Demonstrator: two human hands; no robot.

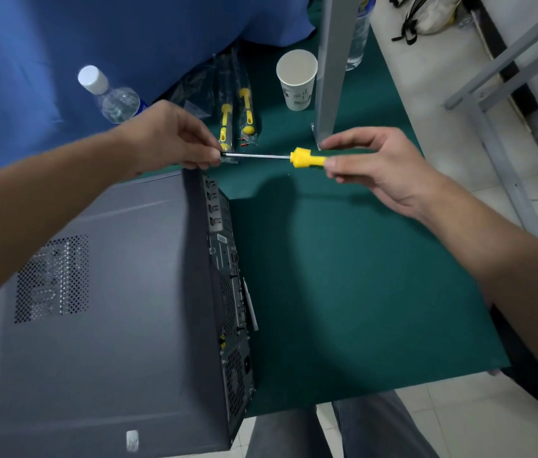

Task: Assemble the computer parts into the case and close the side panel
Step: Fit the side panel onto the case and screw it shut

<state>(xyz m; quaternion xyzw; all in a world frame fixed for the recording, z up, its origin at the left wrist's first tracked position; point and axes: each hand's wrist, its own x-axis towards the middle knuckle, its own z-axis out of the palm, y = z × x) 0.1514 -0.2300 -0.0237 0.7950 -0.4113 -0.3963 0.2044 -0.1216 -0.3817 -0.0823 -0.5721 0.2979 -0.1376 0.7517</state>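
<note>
A grey computer case (pixel 122 312) lies on its side on the green mat (pixel 343 276), side panel on top with a perforated vent, rear ports facing right. Above the case's far corner I hold a yellow-handled screwdriver (pixel 307 157) level in the air. My right hand (pixel 376 166) grips its yellow handle. My left hand (pixel 175 137) pinches the tip end of the metal shaft; whether a screw sits at the tip is hidden by my fingers.
Two packaged yellow screwdrivers (pixel 236 120) lie at the back of the mat. A paper cup (pixel 297 81) and a grey metal post (pixel 330 71) stand behind them. A water bottle (pixel 109 94) rests against blue cloth (pixel 62 44). The mat's right edge drops to the floor.
</note>
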